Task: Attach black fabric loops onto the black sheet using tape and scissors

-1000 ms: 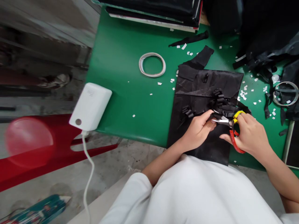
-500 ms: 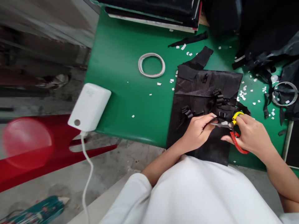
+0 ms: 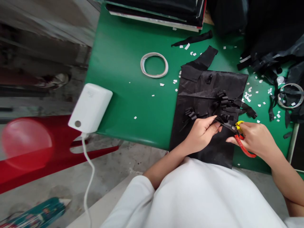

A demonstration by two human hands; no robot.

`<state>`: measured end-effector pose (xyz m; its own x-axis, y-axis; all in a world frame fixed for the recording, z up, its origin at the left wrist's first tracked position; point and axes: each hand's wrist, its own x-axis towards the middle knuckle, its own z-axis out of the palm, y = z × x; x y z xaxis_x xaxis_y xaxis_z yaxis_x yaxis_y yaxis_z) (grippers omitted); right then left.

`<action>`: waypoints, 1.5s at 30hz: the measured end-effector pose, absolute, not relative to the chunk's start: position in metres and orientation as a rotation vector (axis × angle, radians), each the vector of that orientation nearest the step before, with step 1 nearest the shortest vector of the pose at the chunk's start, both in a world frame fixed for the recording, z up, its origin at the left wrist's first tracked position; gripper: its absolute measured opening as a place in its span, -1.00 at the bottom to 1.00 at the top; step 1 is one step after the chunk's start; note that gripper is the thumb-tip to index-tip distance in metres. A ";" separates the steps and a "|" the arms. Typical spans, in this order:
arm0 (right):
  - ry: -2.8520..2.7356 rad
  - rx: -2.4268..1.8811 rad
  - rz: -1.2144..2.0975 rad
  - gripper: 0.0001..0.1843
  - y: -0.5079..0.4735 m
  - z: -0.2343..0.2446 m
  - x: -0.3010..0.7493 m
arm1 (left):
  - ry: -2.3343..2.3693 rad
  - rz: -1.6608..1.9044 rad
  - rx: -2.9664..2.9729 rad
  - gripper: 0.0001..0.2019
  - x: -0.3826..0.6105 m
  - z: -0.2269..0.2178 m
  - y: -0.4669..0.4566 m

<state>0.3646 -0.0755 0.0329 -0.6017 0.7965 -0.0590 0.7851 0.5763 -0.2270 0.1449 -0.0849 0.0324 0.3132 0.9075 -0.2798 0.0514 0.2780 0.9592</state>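
Note:
My right hand (image 3: 257, 137) grips scissors (image 3: 245, 148) with one yellow and one red handle loop. Their blades point left, toward the fingertips of my left hand (image 3: 201, 131). Between its thumb and fingers my left hand pinches a small black strip (image 3: 220, 119), partly hidden by the fingers and blades. Both hands are over a black fabric piece (image 3: 201, 87) lying on the green table. Small looped black ribbon bundles (image 3: 190, 113) rest on that fabric, and another bundle (image 3: 222, 98) sits just beyond my hands.
A tape roll (image 3: 154, 76) lies on the green table (image 3: 123, 104), with white paper bits scattered about. Black flat items (image 3: 154, 14) are stacked at the back, black material (image 3: 273, 34) is heaped back right. A white power bank (image 3: 91, 107) with a cable overhangs the left edge by a red chair (image 3: 57, 136).
The scissors have tilted, their tips now up at my left fingertips, and the yellow loop has dropped slightly. My left thumb has shifted a little to the right.

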 end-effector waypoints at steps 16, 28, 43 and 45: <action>-2.753 -1.440 0.365 -0.26 -0.074 0.033 0.364 | 0.963 0.730 1.000 -0.59 0.142 0.029 -0.090; -2.760 -1.425 0.190 -0.25 -0.078 0.038 0.358 | 1.059 0.693 1.369 -0.69 0.145 0.036 -0.087; -2.792 -1.212 0.087 -0.30 -0.072 0.037 0.363 | 1.039 0.680 1.358 -0.64 0.147 0.033 -0.086; -2.777 -1.204 0.057 -0.30 -0.072 0.037 0.362 | 1.040 0.660 1.343 -0.65 0.147 0.033 -0.086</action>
<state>0.3622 -0.0716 0.0366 -0.6784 0.7292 0.0894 0.7249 0.6842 -0.0800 0.1471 -0.0863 0.0334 0.4296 0.8760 -0.2190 0.1741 0.1576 0.9720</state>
